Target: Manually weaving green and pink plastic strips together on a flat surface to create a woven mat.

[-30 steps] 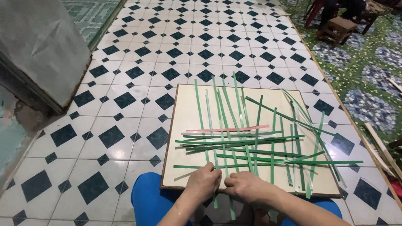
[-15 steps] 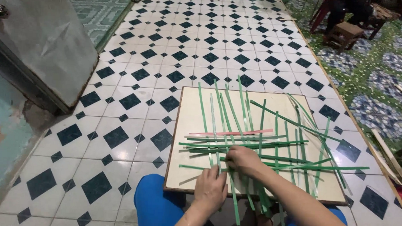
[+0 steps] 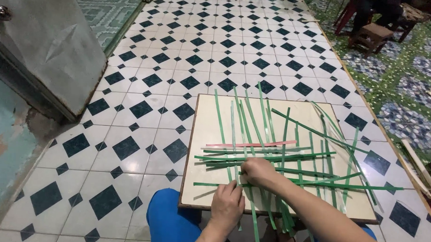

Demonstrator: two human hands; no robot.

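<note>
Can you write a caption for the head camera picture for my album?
Two hands, left hand and right hand, weaving green strips on a square board.

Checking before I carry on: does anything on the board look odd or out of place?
One pink strip lies crosswise among the green strips on the board. The right-side green strips splay at angles rather than lining up. The right hand and left hand rest on the weave.
</note>
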